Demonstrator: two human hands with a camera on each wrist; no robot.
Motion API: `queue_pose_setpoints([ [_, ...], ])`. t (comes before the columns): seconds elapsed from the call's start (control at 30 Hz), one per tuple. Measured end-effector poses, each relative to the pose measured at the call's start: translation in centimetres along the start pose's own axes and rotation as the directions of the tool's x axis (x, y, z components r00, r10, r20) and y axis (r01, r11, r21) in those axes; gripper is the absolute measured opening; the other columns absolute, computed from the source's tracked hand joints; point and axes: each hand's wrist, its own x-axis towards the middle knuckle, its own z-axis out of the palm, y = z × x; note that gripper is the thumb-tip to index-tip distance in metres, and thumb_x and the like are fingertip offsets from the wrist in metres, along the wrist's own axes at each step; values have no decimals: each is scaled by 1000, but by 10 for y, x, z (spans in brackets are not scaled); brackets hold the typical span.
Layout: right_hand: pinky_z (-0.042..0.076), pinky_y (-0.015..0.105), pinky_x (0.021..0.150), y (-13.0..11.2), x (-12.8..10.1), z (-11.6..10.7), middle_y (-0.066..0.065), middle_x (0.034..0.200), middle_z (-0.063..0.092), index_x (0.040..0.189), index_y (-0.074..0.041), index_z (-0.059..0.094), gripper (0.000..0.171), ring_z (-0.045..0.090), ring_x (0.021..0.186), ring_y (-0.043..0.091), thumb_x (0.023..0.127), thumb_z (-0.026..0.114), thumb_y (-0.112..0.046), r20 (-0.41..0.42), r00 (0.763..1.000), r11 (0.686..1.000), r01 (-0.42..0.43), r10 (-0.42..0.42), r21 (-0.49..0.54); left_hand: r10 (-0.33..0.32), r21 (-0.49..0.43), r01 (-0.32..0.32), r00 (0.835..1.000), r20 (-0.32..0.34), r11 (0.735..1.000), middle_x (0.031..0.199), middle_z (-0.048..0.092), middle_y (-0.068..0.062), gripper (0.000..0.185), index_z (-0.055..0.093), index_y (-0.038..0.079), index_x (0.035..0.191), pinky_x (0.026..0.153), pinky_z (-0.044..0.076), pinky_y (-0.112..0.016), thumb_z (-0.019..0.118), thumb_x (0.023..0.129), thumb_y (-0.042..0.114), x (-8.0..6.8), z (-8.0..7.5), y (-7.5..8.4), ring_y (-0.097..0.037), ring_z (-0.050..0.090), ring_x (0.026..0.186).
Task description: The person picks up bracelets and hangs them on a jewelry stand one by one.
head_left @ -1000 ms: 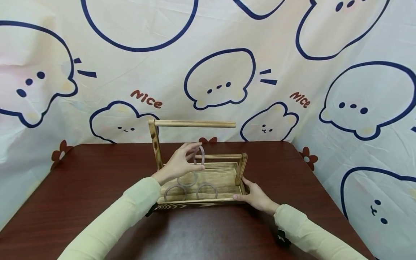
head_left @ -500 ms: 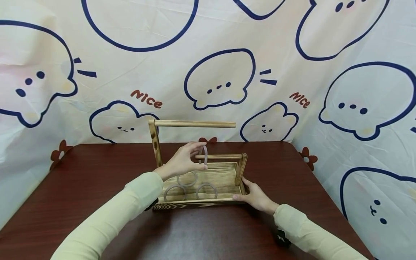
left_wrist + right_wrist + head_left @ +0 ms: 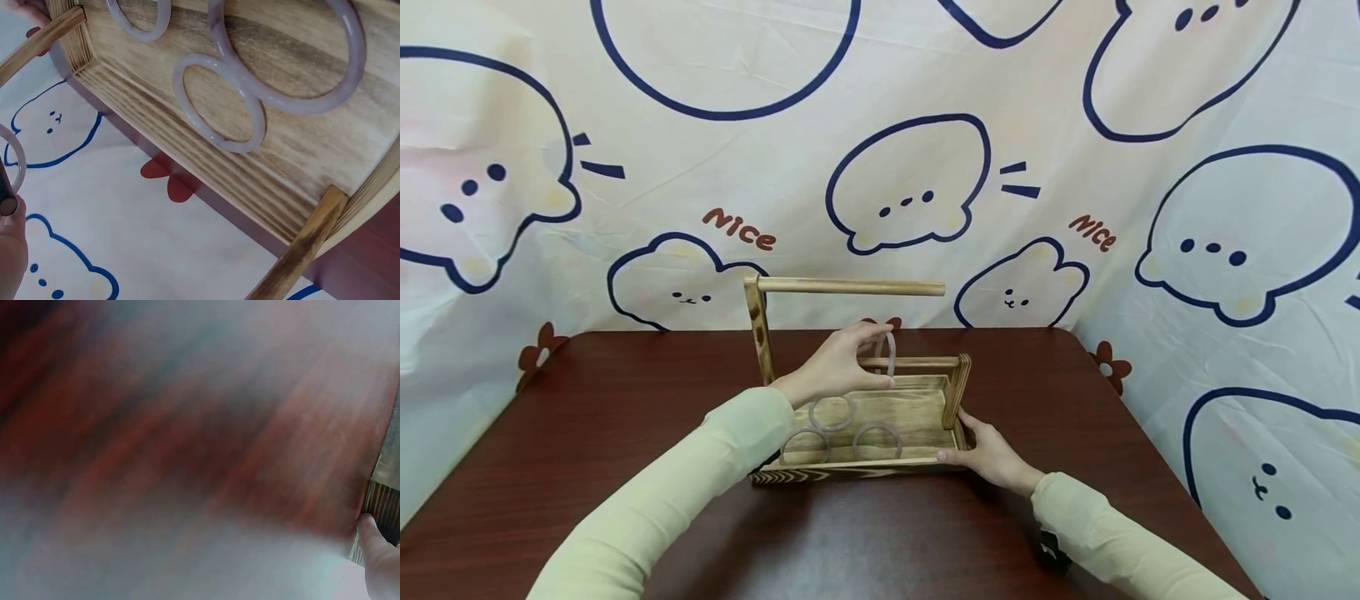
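Note:
A wooden rack (image 3: pixel 940 410) stands on the dark red table: a tray base, a tall left post carrying an upper dowel (image 3: pixel 850 287), and a short right post carrying a lower dowel (image 3: pixel 925 362). My left hand (image 3: pixel 883 360) pinches a pale translucent ring (image 3: pixel 891 346), which appears to sit round the lower dowel near its free end. Three more rings lie flat in the tray (image 3: pixel 832 412) (image 3: pixel 805 442) (image 3: pixel 877 440); the left wrist view shows them close up (image 3: pixel 219 103). My right hand (image 3: pixel 981 450) grips the tray's front right corner, thumb on the front edge.
The table (image 3: pixel 625 400) is backed by a cartoon-printed cloth (image 3: pixel 910 192) that hangs behind it and down its right side. The right wrist view is badly blurred and shows only a fingertip (image 3: pixel 375 550) against the tray corner (image 3: pixel 382 503).
My left hand has carried the ring to the right, from the free end of the lower dowel onto it. The right hand and the rack have stayed put.

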Motion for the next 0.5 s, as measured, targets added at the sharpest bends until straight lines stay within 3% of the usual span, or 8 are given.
queue_pose_setpoints([
  [0.3,28,53,104,-1,0,-1,20,148,24,144,3,21,94,22,136,35,75,74,-35,-4,1000,1000,5,-5,1,-21,79,20,1000,9,997,132,49,-2,79,42,23,138,100,40,-34,78,70,39,8,1,7,-21,48,122],
  [0.5,29,52,104,0,0,-1,20,148,24,144,3,22,95,22,136,35,74,74,-37,-3,1000,1000,0,0,7,-23,78,20,999,34,997,136,47,-4,79,42,20,138,100,40,-37,78,70,39,15,4,10,-26,48,123],
])
